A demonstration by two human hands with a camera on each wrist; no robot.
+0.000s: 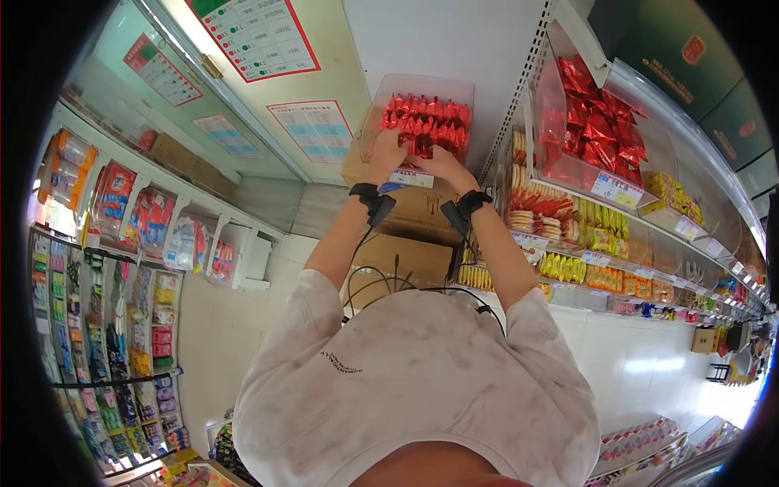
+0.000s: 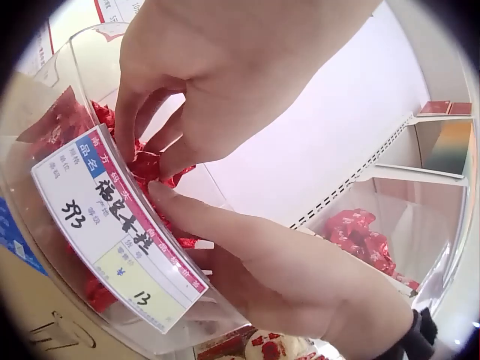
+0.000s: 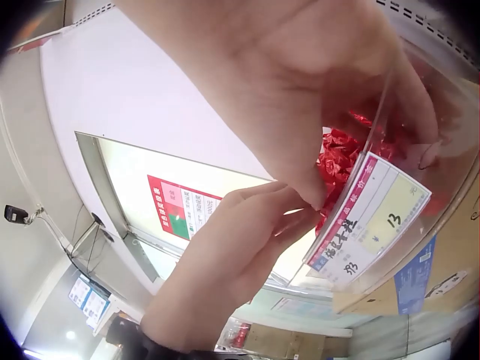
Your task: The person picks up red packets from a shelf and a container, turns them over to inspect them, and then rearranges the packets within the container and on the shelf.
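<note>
Shiny red wrapped snack packets (image 1: 426, 109) stand in tidy rows inside a clear plastic bin (image 1: 430, 84). Both hands reach into its front end, close together. My left hand (image 1: 388, 156) pinches a red packet (image 2: 147, 163) between thumb and curled fingers, just behind the bin's front wall. From the other side my right hand (image 1: 442, 165) grips red packets at the same spot, its thumb near the left fingertips. In the right wrist view, fingers of the right hand (image 3: 330, 82) show through the clear wall. A handwritten price card (image 2: 120, 229) on the bin's front partly hides the packets.
Cardboard boxes (image 1: 414, 256) are stacked under the bin. To the right, shelves carry another clear bin of red packets (image 1: 596, 122) and yellow snack packs (image 1: 604, 231). A glass-fronted partition with printed notices (image 1: 312, 130) rises on the left.
</note>
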